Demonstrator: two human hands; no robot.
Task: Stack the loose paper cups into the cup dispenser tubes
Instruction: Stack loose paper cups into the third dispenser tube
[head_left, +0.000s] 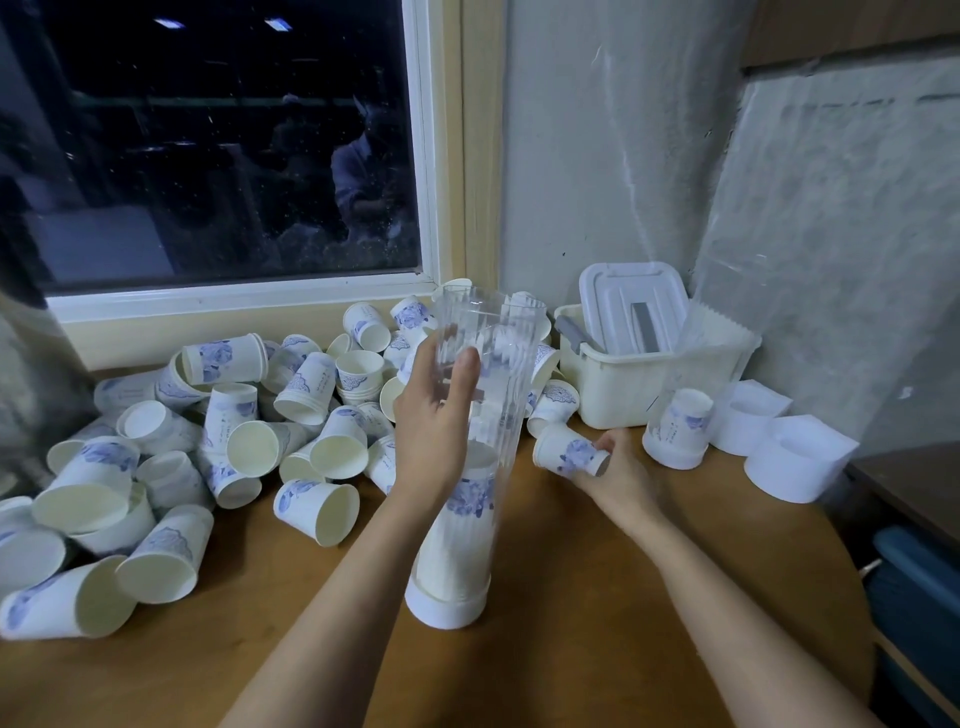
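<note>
Left hand (434, 421) wraps the tube (493, 338) high up, thumb pressed on the near side and fingers curled behind the clear plastic. Right hand (621, 470) pinches one cup (569, 452) by its base end, tipped on its side with the rim pointing left, just right of the tube and low over the table (571, 623). That tube stands on its white foot, leaning a little, with a stack (460, 530) of nested cups filling the lower half. A second tube (719, 332) stands to the right with cups showing at its bottom, so that makes two tubes. Two white caps (797, 462) sit beside it. One bin (623, 395) at the wall, one lid (626, 306) propped inside. Left of the tube, the pile (234, 431) of loose cups sprawls under the window (208, 145), easily several dozen, too jumbled to count exactly.
</note>
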